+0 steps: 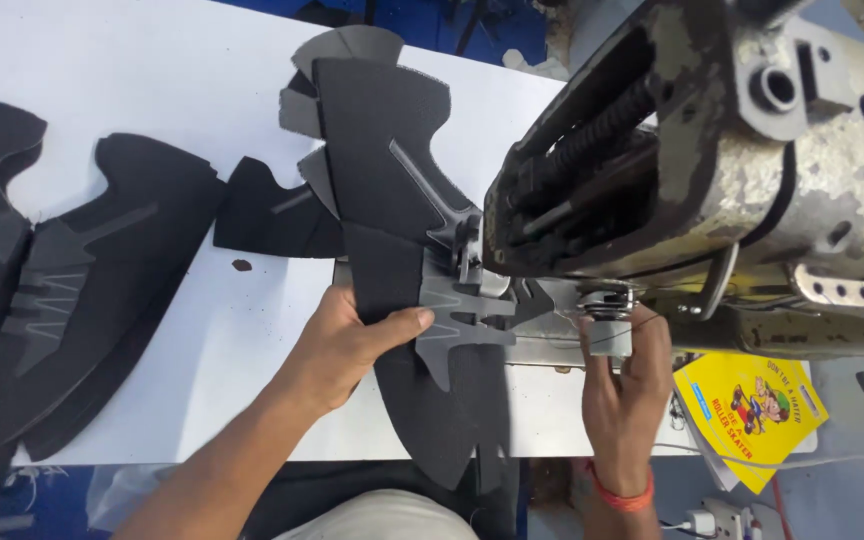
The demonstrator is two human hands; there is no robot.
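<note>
Left grip pinched the flat black fabric shoe-upper panel at its 9 o'clock edge; panel judged light, floppy. Right grip: state unclear, at the grey sewing machine.

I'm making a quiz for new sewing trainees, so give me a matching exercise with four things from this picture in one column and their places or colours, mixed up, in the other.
Things:
1. left hand
2. right hand
3. booklet
4. stack of black pieces

Places or colours:
A. yellow, under the sewing machine
B. lying on the left side of the white table
C. thumb pressing the black shoe piece
D. fingers up at the metal part beside the needle

Pairs: 1-C, 2-D, 3-A, 4-B
</note>
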